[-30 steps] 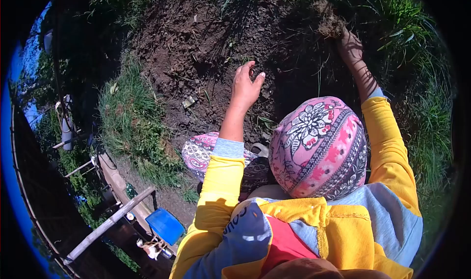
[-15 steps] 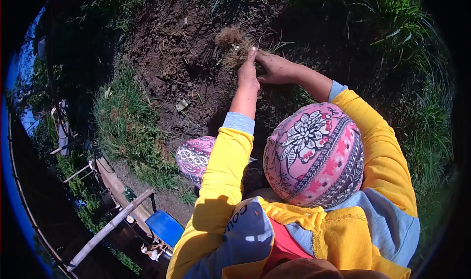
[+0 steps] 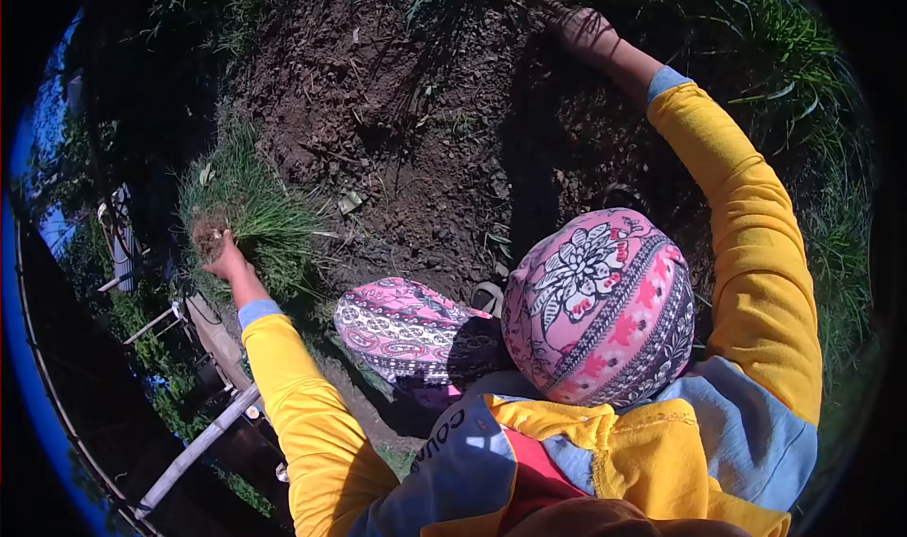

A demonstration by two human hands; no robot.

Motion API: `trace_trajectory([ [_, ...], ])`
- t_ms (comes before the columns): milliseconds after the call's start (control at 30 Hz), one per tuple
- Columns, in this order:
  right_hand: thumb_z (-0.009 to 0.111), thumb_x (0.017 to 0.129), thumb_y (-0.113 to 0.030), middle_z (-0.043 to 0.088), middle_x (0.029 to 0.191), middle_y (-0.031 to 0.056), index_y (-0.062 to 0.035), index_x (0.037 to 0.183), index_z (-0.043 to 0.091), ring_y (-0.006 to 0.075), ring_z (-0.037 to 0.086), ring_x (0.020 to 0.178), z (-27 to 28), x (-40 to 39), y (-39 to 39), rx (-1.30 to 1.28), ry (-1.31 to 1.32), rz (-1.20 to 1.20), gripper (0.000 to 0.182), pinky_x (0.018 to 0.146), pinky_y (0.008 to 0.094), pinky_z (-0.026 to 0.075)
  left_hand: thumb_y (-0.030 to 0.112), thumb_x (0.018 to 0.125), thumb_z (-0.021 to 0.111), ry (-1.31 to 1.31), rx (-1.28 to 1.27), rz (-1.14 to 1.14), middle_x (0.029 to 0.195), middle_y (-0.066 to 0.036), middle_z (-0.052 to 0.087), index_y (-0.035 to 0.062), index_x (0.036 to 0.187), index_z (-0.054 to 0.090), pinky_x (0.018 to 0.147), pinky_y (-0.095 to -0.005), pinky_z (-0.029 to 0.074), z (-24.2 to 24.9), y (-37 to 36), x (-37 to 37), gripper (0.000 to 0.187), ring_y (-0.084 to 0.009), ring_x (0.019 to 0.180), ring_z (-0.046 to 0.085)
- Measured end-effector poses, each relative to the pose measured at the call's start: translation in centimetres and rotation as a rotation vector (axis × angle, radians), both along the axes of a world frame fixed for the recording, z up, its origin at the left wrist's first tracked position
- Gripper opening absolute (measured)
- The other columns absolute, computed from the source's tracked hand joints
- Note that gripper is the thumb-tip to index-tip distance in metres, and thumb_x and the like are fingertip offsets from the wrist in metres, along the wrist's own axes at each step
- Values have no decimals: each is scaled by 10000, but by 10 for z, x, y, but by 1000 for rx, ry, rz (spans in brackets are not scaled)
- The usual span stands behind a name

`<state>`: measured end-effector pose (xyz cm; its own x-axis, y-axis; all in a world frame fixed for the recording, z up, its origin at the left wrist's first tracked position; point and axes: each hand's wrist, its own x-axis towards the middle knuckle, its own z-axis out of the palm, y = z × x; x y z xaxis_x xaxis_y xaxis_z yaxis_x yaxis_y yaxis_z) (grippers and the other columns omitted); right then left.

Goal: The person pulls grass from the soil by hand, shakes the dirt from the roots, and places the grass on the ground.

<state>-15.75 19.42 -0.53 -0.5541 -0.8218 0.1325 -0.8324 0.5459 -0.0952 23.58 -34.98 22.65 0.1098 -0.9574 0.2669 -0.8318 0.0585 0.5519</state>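
My left hand (image 3: 229, 259) is at the left, closed round the root end of a tuft of green grass (image 3: 269, 221); brown roots (image 3: 208, 235) stick out past the fingers. Far off at the upper right, my right hand (image 3: 584, 34) reaches down to the edge of the grass, partly in shadow, and its fingertips are hard to make out. Loose dark soil (image 3: 406, 150) lies between the two hands. Both arms wear yellow sleeves with grey-blue cuffs.
Patterned pink cloth covers my knees (image 3: 595, 306), bent below the soil. Tall grass (image 3: 794, 55) grows at the right. A wooden pole (image 3: 203, 443) and rails stand at the lower left, beside a plank (image 3: 217, 334).
My hands were together over the soil at a root clump. The left has swung out to the left with roots and grass; the right has moved up and right to the grass edge.
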Motion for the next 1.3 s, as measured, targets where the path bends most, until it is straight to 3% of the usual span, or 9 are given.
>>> trace_trajectory([
  [100, 447, 789, -139, 537, 664, 98, -41, 893, 565, 190, 507, 501, -11, 0, 21, 50, 870, -33, 185, 379, 323, 385, 376, 597, 769, -397, -111, -167, 1329, -234, 299, -15, 1317, 230, 1022, -402, 265, 23, 5, 18, 981, -350, 1216, 314],
  [167, 458, 780, -165, 510, 611, 64, -53, 774, 572, 170, 499, 500, -15, -11, 22, 79, 429, -51, 160, 374, 321, 384, 364, 618, 756, -418, -126, -334, 1331, -236, 288, -7, 1296, 290, 1031, -404, 239, 4, 11, 21, 903, -350, 1234, 277],
  [267, 490, 741, -157, 526, 579, 108, -19, 712, 581, 225, 551, 503, -22, -12, 23, 103, 580, -32, 168, 374, 360, 427, 314, 679, 718, -465, -98, -580, 1362, -238, 195, 3, 1302, 277, 1031, -406, 227, -25, 67, -5, 824, -341, 1277, 191],
  [367, 488, 739, -146, 589, 632, 164, -13, 715, 602, 272, 613, 585, -54, -17, 26, 318, 1461, -280, 177, 434, 387, 478, 275, 705, 699, -489, -31, -745, 1361, -248, 184, 7, 1299, 281, 1032, -408, 220, -53, 122, -40, 774, -351, 1278, 183],
  [467, 467, 758, -151, 625, 733, 179, -25, 771, 630, 294, 635, 700, 2, -16, 24, 134, -142, -236, 207, 527, 396, 509, 236, 700, 702, -464, -69, -970, 1357, -265, 182, 18, 1292, 294, 1030, -429, 213, -70, 155, -58, 752, -377, 1272, 183],
  [967, 430, 822, -227, 600, 656, 124, -93, 754, 615, 286, 600, 590, -8, 48, 23, -1, -283, -391, 239, 508, 398, 478, 195, 709, 681, -450, -63, -1081, 1322, -250, 261, 15, 1240, 373, 1027, -400, 242, -91, 164, -73, 640, -361, 1245, 255],
  [1167, 478, 786, -199, 603, 677, 146, -66, 732, 611, 305, 602, 630, -11, 123, 44, 8, -8, -91, 196, 517, 409, 462, 208, 714, 678, -403, -37, -1139, 1317, -245, 279, 11, 1234, 380, 1024, -405, 245, -100, 172, -91, 631, -362, 1242, 261],
  [1233, 494, 796, -220, 585, 655, 138, -61, 734, 586, 300, 593, 622, 20, 132, 32, 61, -434, -98, 194, 535, 406, 459, 212, 716, 676, -355, -37, -1161, 1315, -243, 287, 7, 1221, 397, 1025, -404, 241, -105, 172, -94, 612, -361, 1237, 271],
  [1300, 490, 774, -160, 492, 555, 94, -64, 672, 517, 250, 527, 493, 4, 126, 31, -69, -267, -71, 143, 438, 356, 418, 211, 716, 676, -350, -12, -1152, 1315, -244, 288, 4, 1215, 404, 1025, -403, 239, -105, 174, -97, 605, -359, 1234, 277],
])
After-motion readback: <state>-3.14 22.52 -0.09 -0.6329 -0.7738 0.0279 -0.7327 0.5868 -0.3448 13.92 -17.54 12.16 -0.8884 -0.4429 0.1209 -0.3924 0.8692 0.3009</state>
